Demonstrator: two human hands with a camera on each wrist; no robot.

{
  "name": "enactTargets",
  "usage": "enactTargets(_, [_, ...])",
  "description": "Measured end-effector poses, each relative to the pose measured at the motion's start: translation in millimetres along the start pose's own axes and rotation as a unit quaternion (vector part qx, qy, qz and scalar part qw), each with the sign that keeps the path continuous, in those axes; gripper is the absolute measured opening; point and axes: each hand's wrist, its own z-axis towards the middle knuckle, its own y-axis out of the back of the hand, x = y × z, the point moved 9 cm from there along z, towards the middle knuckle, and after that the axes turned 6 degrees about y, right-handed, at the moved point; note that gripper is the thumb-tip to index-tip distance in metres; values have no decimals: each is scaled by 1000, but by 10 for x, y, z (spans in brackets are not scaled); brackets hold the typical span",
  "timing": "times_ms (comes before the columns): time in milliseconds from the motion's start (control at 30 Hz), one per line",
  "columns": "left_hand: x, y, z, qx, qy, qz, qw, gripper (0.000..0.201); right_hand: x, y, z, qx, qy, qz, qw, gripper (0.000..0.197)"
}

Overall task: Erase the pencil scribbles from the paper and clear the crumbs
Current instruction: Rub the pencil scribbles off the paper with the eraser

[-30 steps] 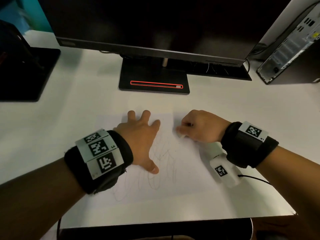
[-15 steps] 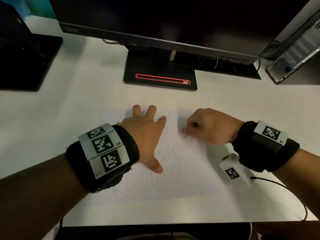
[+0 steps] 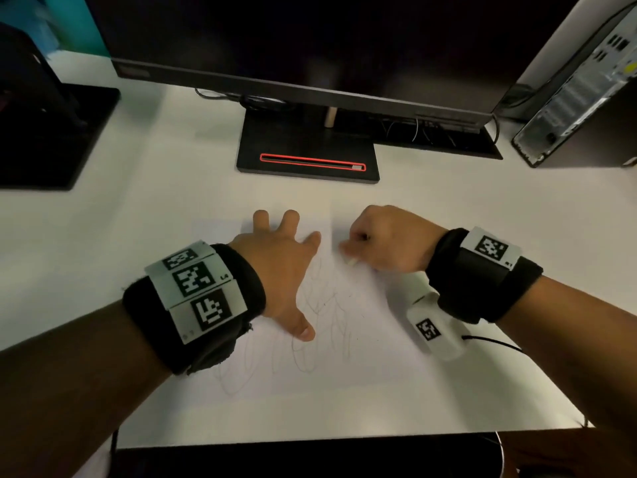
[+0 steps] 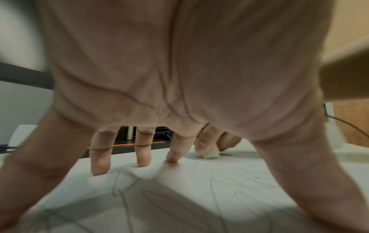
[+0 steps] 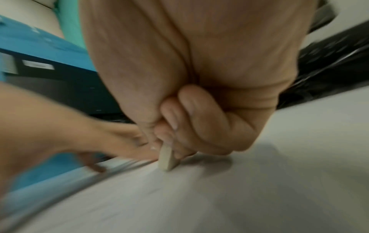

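Both hands worked: my left hand (image 3: 275,267) lay spread flat, pinning the paper (image 3: 372,343) from sliding, while my right hand (image 3: 386,239) pinched the eraser (image 5: 166,159) against its far scribbles (image 3: 327,305).

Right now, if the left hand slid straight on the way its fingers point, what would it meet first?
Probably nothing close. The left hand lies spread flat on the paper, fingers pointing toward the monitor stand. Bare desk lies between, so the stand's base looks like the first thing met, though depth is uncertain.
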Motion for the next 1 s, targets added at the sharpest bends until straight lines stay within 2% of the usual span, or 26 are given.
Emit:
enactTargets(67, [1, 2, -9, 5, 1, -8, 1000, 131, 87, -65, 6, 10, 18, -12, 1000, 48])
enactTargets(167, [-7, 3, -10, 2, -1, -6, 1000, 128, -59, 91, 47, -28, -18, 9, 999, 46])
enactTargets(300, [-12, -2, -1, 4, -1, -14, 1000, 129, 123, -63, 56, 18, 12, -12, 1000, 48])
enactTargets(433, [-13, -13, -3, 3, 1, -3, 1000, 129, -46, 111, 120, -18, -30, 20, 999, 42])
enactTargets(567, [-12, -11, -7, -3, 2, -4, 1000, 128, 131, -55, 108, 27, 6, -5, 1000, 48])
enactTargets(700, [-1, -20, -16, -9, 1, -8, 1000, 128, -35, 125, 179, -8, -34, 16, 999, 43])
enactTargets(833, [15, -47, -19, -9, 1, -19, 1000, 125, 173, -70, 147, 35, 7, -13, 999, 49])
enactTargets(933, [17, -49, -29, -13, -4, -11, 1000, 125, 3, 86, 197, 8, -36, 23, 999, 47])
enactTargets(1000, [22, -48, -38, -16, -5, -13, 1000, 125, -7, 127, 212, -2, -41, 16, 999, 43])
